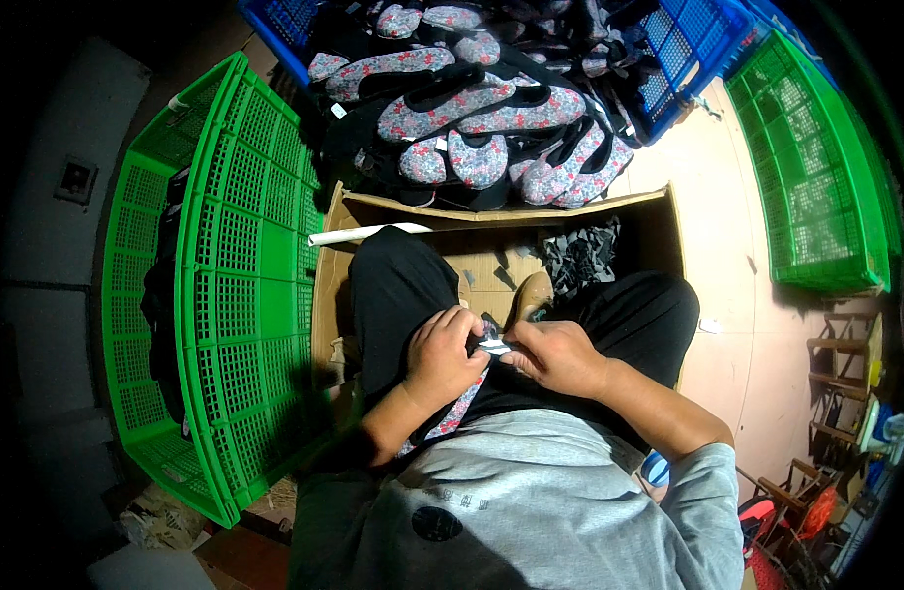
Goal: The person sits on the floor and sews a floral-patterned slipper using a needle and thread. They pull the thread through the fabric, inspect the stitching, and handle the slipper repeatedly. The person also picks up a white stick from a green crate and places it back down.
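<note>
Your left hand (pixel 447 346) and right hand (pixel 555 356) meet just above your lap, nearly touching, with a small white piece (pixel 493 346) between them. The fingers of your left hand are curled inward, closed on the near side of that piece with the thumb below them; your right hand pinches its other end between thumb and bent forefinger, the remaining fingers folded in. Dark material shows beside the white piece, but your fingers hide how the two join. A floral piece (pixel 462 408) runs from under your left hand down toward your grey shirt (pixel 541 492), lying across your black trousers (pixel 403 275). Your knees are spread over an open cardboard box (pixel 329 285), where a tan shoe (pixel 533 295) shows between your legs and dark scraps (pixel 582 258) are heaped near your right knee. A white tube (pixel 368 234) lies beside your left knee. Beyond the box, floral shoes (pixel 526 108) are piled up in front of and within a blue crate (pixel 683 59). A green crate (pixel 241 265) stands to your left, and green crates (pixel 811 177) stand on their sides farther off to your right.
</note>
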`<action>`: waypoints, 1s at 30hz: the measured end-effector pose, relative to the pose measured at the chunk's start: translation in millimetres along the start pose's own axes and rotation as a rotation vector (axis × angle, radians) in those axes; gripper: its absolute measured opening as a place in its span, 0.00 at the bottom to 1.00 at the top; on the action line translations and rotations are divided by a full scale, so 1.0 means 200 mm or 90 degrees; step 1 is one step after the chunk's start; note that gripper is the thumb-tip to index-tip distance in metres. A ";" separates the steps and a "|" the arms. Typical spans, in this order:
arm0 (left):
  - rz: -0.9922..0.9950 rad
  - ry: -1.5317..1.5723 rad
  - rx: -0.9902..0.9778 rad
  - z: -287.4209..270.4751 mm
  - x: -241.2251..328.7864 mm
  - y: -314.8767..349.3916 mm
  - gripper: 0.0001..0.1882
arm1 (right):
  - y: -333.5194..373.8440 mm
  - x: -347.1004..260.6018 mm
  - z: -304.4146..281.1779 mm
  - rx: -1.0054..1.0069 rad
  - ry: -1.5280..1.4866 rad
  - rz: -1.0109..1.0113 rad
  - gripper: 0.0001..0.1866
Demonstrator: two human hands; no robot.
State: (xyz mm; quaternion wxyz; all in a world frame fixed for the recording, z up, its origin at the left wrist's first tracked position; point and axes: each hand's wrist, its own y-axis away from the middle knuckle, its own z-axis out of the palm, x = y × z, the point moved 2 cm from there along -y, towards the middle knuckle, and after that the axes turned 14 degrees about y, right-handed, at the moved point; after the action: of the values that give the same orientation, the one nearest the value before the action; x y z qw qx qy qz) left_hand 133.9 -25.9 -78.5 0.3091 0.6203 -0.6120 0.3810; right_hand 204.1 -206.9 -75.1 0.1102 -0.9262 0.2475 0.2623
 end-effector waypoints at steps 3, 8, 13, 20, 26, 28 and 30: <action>-0.011 -0.001 -0.002 0.00 0.00 0.00 0.13 | 0.00 -0.01 0.00 0.013 -0.001 0.003 0.14; -0.008 0.000 0.007 0.00 0.01 0.00 0.12 | 0.03 0.01 0.07 0.012 -0.053 0.090 0.14; 0.103 0.036 0.048 -0.02 0.01 0.01 0.12 | 0.10 0.10 0.22 0.063 -0.426 0.288 0.12; 0.318 0.027 0.082 -0.06 0.05 0.03 0.11 | 0.14 0.11 0.21 -0.031 -0.536 0.264 0.14; 0.393 0.007 0.061 -0.07 0.08 0.03 0.10 | 0.13 0.11 0.19 -0.054 -0.494 0.248 0.14; 0.396 0.002 0.062 -0.07 0.08 0.04 0.10 | 0.12 0.11 0.19 -0.069 -0.492 0.248 0.13; 0.411 0.005 0.061 -0.08 0.09 0.04 0.10 | 0.12 0.11 0.19 -0.065 -0.479 0.253 0.13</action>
State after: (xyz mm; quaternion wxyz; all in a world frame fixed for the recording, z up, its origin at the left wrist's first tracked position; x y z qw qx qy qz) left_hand 122.8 -22.2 -56.7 0.1455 0.4067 -0.7573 0.4897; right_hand 192.1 -222.7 -119.4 0.0941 -0.7047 0.3501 0.6098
